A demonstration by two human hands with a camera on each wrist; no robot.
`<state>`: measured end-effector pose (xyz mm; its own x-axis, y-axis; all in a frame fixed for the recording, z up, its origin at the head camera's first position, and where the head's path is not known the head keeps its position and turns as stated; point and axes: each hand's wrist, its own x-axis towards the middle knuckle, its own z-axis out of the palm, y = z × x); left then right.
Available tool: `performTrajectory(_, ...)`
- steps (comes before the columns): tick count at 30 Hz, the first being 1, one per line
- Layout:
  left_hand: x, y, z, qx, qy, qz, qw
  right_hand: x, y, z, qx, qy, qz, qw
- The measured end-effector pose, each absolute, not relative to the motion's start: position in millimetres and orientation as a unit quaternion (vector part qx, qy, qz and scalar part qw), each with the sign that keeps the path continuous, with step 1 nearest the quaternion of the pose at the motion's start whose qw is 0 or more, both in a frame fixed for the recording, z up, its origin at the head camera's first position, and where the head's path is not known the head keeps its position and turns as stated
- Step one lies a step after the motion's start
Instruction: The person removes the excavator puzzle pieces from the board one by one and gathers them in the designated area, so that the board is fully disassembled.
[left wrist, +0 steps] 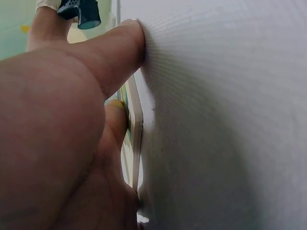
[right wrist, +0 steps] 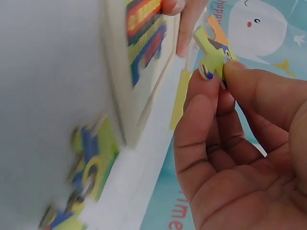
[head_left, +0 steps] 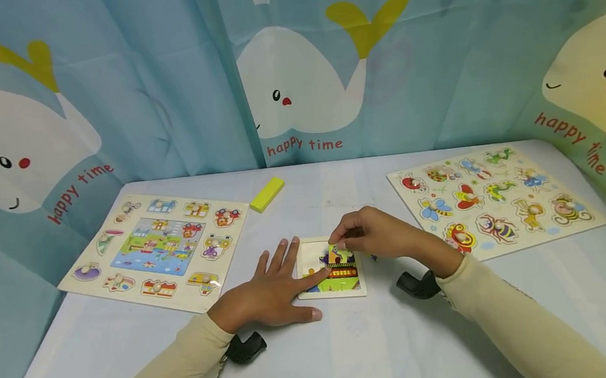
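- Green piece (right wrist: 211,58): pinched between the right hand's (head_left: 375,231) thumb and fingertips, over the tray.
- Tray (head_left: 309,250): between the hands, partly filled with pieces.
- Left hand (head_left: 274,289): fingers spread wide, index finger lying across the tray, thumb on the table (head_left: 319,358).
- Loose pieces (right wrist: 93,163): beside the tray, below the right hand.
- Yellow block (head_left: 267,194): beyond the left hand.
- Boards: one (head_left: 180,208) beyond the left hand, leftward; another (head_left: 416,197) right of the right hand.

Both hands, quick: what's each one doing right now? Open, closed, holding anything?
Left hand: open, fingers spread, index finger resting on the small framed puzzle.
Right hand: closed, pinching a puzzle piece between thumb and fingers.
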<state>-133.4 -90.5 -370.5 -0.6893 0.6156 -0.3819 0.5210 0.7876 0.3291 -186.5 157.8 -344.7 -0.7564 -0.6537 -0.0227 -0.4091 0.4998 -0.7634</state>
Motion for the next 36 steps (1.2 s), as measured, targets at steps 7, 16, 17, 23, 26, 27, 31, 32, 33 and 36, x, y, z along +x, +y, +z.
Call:
performTrajectory(7, -133.0, -89.9, -369.2, 0.310, 0.913, 0.102, 0.246, -182.5, 174.7, -345.8, -0.306, 0.848, -0.393, 0.178)
performTrajectory(16, -132.6, -90.1, -371.0, 0.311, 0.914, 0.103, 0.238, -178.0, 191.8, -344.6, -0.304, 0.846, -0.391, 0.196)
performTrajectory(17, -132.5, -90.1, -371.0, 0.312, 0.914, 0.103, 0.237, -177.4, 193.3, -344.8, -0.302, 0.845, -0.393, 0.201)
performTrajectory(23, -131.8, -90.6, -371.7, 0.313, 0.914, 0.107, 0.237, -174.5, 199.6, -347.0, -0.292, 0.840, -0.394, 0.231)
performTrajectory(26, -131.7, -90.9, -372.2, 0.312, 0.913, 0.110, 0.238, -173.4, 202.0, -347.5, -0.285, 0.842, -0.387, 0.246)
performTrajectory(27, -131.7, -91.0, -372.0, 0.311, 0.913, 0.112, 0.237, -173.2, 202.9, -347.9, -0.285, 0.841, -0.385, 0.250)
performTrajectory(31, -132.1, -91.1, -372.5, 0.312, 0.913, 0.115, 0.238, -171.9, 205.9, -348.6, -0.291, 0.838, -0.381, 0.261)
performTrajectory(32, -132.0, -91.0, -372.3, 0.312, 0.913, 0.115, 0.238, -171.5, 206.4, -348.7, -0.292, 0.837, -0.381, 0.264)
performTrajectory(33, -132.0, -90.8, -372.1, 0.312, 0.913, 0.115, 0.238, -171.1, 206.6, -348.7, -0.293, 0.835, -0.382, 0.266)
performTrajectory(36, -131.5, -90.1, -371.1, 0.312, 0.913, 0.112, 0.239, -169.5, 206.7, -347.5, -0.293, 0.833, -0.383, 0.270)
